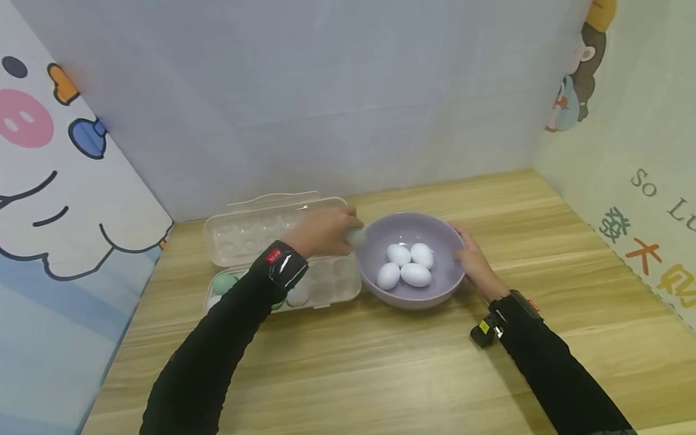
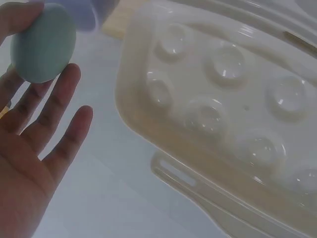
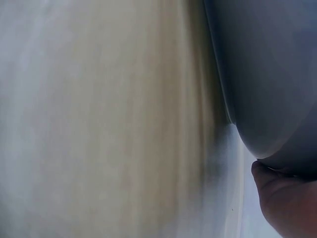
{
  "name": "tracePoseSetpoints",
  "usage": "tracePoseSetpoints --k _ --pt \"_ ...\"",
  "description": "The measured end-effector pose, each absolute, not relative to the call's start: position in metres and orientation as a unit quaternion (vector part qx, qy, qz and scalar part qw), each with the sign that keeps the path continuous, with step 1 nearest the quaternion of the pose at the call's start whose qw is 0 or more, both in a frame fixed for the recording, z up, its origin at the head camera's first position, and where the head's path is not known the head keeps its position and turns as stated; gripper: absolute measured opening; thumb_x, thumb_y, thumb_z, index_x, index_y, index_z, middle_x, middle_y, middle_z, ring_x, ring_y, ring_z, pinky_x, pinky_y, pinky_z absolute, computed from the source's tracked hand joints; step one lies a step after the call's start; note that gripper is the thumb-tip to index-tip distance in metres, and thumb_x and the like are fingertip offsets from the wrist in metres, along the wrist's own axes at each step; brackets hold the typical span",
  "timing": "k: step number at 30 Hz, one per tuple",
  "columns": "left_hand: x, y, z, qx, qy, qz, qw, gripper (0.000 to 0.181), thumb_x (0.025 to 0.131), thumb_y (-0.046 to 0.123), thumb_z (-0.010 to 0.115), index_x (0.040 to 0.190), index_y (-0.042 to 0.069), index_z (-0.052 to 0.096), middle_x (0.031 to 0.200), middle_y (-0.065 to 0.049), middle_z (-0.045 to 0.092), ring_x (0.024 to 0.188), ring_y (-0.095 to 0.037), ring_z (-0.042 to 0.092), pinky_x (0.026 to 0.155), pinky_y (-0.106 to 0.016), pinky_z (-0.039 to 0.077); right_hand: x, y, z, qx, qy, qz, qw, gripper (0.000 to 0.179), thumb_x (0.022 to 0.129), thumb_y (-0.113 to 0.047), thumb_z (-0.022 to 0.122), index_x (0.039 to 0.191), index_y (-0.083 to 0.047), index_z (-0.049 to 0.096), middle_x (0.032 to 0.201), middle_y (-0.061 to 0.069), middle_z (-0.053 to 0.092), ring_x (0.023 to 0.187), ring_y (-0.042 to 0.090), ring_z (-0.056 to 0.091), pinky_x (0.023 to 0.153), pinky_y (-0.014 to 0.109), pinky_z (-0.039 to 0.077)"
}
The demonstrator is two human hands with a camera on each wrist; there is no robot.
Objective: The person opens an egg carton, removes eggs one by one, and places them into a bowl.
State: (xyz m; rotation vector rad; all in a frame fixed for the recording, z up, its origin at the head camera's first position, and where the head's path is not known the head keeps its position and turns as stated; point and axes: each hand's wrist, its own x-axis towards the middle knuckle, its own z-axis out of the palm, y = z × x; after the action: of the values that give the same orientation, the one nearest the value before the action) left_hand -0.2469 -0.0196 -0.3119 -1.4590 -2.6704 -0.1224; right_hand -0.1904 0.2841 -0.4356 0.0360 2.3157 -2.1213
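Note:
My left hand (image 1: 325,232) pinches a pale green egg (image 2: 43,43) between thumb and fingers, just at the left rim of a purple bowl (image 1: 448,248). Several white eggs (image 1: 415,275) lie inside that bowl. On the bowl's right side, my right hand (image 1: 480,267) grips the rim; the right wrist view shows part of this hand against the bowl's outer wall (image 3: 267,74). Below the left forearm stands an open clear plastic egg carton (image 1: 339,281), holding a green egg (image 1: 224,283) and a white egg (image 1: 297,295), among others partly hidden by the sleeve.
The carton's lid (image 1: 234,232) lies folded back toward the rear wall (image 1: 326,90). Printed side panels (image 1: 641,199) flank the wooden table (image 1: 348,368). A small black device (image 1: 481,334) sits by the right wrist.

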Motion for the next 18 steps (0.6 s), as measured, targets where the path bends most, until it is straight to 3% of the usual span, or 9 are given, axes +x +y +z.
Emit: tracePoseSetpoints --k 9,18 --pt "-0.255 0.019 -0.321 -0.477 -0.879 -0.007 0.02 0.036 0.064 0.02 0.072 0.099 0.015 0.063 0.086 0.001 0.047 0.074 -0.015 0.048 0.063 -0.029 0.043 -0.186 0.28 -0.426 0.017 0.733 -0.68 -0.004 0.077 0.066 0.012 0.03 0.139 -0.012 0.022 0.144 0.02 0.016 0.123 0.044 0.025 0.092 0.054 0.037" --pt "-0.256 0.043 -0.346 -0.491 -0.871 0.022 -0.006 0.025 0.071 0.02 0.068 0.096 0.016 0.063 0.094 0.0 0.056 0.089 -0.018 0.051 0.076 -0.039 0.041 -0.188 0.283 -0.428 0.019 0.736 -0.677 -0.009 0.075 0.068 0.013 0.03 0.139 -0.011 0.022 0.144 0.018 0.017 0.124 0.042 0.025 0.091 0.054 0.038"
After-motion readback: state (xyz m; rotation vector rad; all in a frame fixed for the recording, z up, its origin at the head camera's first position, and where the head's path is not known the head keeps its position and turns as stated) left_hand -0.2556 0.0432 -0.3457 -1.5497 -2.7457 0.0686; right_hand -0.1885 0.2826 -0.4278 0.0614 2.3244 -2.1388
